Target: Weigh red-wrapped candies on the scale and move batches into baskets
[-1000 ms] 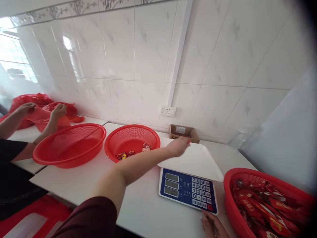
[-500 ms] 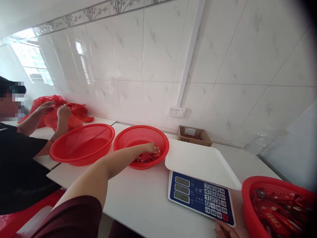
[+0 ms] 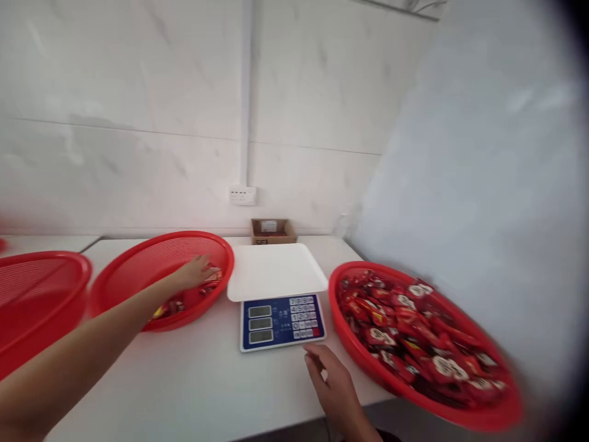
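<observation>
My left hand [image 3: 197, 272] reaches into a red plastic basket [image 3: 161, 245], over a few red wrapped packets [image 3: 210, 283] at its right side. Its fingers are blurred, so I cannot tell whether they grip a packet. In front of the digital scale [image 3: 282, 322], my right hand [image 3: 332, 383] hovers just below the keypad, fingers loosely curved and apart with nothing between them. The scale's white pan [image 3: 276, 270] carries nothing. To the right, a second red basket [image 3: 343, 325] is heaped with red packets [image 3: 414, 331].
Another red basket [image 3: 85, 276] is at the left edge. Behind the scale, a small cardboard box [image 3: 273, 231] stands against the tiled wall, below a socket [image 3: 242, 196]. A clear plastic container [image 3: 340, 225] sits by the grey panel [image 3: 460, 184] on the right.
My view has swung right, so the co-worker is out of frame and the full basket shows more. My right hand has come further into view; my left hand stays in the middle basket.
</observation>
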Demonstrator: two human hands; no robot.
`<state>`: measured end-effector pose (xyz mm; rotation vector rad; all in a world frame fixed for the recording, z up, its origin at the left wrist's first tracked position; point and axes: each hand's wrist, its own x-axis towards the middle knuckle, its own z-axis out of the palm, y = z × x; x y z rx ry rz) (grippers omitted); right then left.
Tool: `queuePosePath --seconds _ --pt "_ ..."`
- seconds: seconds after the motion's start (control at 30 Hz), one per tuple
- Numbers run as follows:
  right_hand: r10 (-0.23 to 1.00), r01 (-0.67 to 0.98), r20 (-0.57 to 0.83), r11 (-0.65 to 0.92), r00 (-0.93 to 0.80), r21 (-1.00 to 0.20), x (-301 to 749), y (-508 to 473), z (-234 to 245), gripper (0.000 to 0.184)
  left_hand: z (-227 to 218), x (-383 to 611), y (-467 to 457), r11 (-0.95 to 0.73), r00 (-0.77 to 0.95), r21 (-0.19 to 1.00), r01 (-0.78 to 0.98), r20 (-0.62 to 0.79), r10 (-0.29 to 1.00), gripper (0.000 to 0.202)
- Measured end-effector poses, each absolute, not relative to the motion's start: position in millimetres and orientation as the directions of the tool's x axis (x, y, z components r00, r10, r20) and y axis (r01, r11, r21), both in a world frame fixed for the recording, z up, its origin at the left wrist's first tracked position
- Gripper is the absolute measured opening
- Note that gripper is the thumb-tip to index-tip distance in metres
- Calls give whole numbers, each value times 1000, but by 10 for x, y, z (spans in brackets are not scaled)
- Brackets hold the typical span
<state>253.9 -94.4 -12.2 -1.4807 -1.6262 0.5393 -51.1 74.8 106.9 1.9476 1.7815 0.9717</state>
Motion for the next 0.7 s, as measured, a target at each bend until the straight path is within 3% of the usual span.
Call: queuePosePath --seconds 0.1,0.17,0.23,0.33,0.47,0.57,0.7 --pt "922 710 386 297 -38 -639 2728 -1047 378 30 1107 -419 489 -249 110 676 694 242 964 50" --pt "930 781 365 197 42 -593 2957 -1040 669 31 1002 -301 202 -343 162 726 596 309 937 46" --pt "953 824 279 66 114 -563 3226 -943 843 34 789 -120 -92 -453 285 770 449 357 890 41" --pt "989 900 45 -110 142 -422 3584 -692 844 44 385 196 -393 -604 458 717 348 432 777 25" --pt "977 957 -150 -183 152 -223 3819 -406 594 63 11 450 -504 -719 537 643 261 522 662 22" --pt "974 953 -103 -220 202 -208 3879 -287 491 56 -94 452 -501 -737 561 635 231 532 634 21" --pt "953 917 -3 -294 304 -269 3999 -135 607 44 -133 384 -489 -677 543 696 240 481 688 20"
